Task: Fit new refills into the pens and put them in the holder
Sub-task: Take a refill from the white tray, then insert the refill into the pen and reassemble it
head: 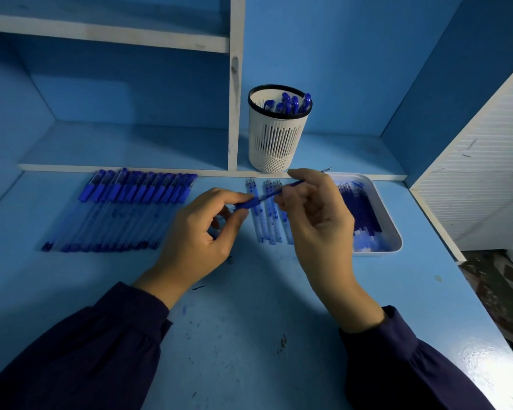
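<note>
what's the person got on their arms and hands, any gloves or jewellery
No gloves: the left hand and the right hand are both bare, with no ring, watch or bracelet showing. Each arm wears a long dark navy sleeve of loose, soft-looking fabric, the left sleeve and the right sleeve, gathered into a snug cuff at the wrist. No markings show.

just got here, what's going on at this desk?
A person is working on one pen: the left hand pinches a blue pen barrel, and the right hand holds a thin refill lined up with its end. Going in or out, I cannot tell. A row of pens lies left, a white tray with spare refills right, and the holder contains capped pens.
</note>
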`<state>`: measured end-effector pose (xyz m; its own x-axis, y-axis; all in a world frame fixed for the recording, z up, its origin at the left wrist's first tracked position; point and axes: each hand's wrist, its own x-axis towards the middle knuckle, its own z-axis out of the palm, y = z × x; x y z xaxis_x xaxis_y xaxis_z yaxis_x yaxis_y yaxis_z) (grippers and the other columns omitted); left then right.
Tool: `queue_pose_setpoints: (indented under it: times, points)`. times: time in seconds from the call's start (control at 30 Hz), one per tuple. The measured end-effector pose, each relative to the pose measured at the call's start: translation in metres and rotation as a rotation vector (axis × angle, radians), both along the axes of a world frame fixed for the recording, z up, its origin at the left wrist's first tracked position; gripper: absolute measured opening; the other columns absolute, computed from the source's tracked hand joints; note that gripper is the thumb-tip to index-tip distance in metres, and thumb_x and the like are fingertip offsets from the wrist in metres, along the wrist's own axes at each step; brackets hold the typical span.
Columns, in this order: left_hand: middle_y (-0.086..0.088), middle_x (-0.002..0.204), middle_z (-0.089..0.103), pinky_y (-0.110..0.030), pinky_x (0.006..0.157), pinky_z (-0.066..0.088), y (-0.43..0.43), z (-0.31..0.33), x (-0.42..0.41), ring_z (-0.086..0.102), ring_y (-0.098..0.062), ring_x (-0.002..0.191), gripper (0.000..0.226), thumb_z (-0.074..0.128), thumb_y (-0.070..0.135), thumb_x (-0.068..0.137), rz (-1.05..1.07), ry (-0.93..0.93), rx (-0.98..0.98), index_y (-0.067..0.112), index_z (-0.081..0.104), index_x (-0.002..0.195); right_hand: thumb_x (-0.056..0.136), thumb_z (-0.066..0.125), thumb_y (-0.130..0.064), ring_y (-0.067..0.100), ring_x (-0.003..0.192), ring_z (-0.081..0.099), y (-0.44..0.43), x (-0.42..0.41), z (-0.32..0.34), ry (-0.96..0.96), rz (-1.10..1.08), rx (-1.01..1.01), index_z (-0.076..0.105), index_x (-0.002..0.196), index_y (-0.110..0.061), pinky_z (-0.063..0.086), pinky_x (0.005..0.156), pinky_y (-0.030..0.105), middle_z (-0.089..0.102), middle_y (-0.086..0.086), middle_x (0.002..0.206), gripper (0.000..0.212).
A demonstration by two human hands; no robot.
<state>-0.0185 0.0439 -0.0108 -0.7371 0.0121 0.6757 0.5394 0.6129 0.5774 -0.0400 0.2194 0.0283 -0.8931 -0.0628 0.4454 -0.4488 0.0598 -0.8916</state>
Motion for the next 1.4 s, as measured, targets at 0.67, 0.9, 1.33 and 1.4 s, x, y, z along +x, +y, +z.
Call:
queue_pose_setpoints:
  times: [0.67,0.9,1.33,1.4]
  points:
    - [0.003,0.099,0.071,-0.036,0.067,0.056,-0.006,0.0,0.013,0.068,-0.013,0.085,0.02,0.066,0.01,0.092,0.021,-0.043,0.042,0.011,0.071,0.111,0.087,0.066,0.001,0.0,0.067,0.058,0.001,-0.008,0.002,-0.017,0.171,0.22,0.072,0.095,-0.01,0.042,0.069,0.011,0.062,-0.015,0.074,0.015]
    - [0.005,0.101,0.071,-0.03,0.077,0.056,-0.017,0.003,0.021,0.067,-0.011,0.092,0.021,0.064,0.014,0.094,0.069,-0.06,0.079,0.016,0.07,0.115,0.092,0.057,0.002,0.008,0.075,0.067,0.003,-0.001,0.008,-0.234,0.209,0.04,0.072,0.094,-0.013,0.053,0.075,0.019,0.073,-0.004,0.079,0.021]
    - [0.024,0.097,0.064,-0.018,0.071,0.049,-0.025,0.002,0.028,0.061,0.002,0.085,0.021,0.063,0.017,0.095,0.119,-0.075,0.062,0.02,0.07,0.114,0.084,0.07,-0.01,0.008,0.077,0.061,-0.011,0.011,-0.024,0.198,0.341,0.689,0.073,0.091,-0.013,0.049,0.075,0.021,0.068,-0.003,0.087,0.009]
    - [0.021,0.097,0.066,-0.02,0.071,0.05,-0.025,0.002,0.028,0.062,-0.001,0.085,0.021,0.063,0.016,0.095,0.111,-0.071,0.061,0.021,0.07,0.114,0.084,0.072,-0.009,0.007,0.075,0.063,-0.01,0.009,-0.021,0.096,0.247,0.538,0.073,0.089,-0.017,0.051,0.074,0.019,0.069,-0.006,0.083,0.01]
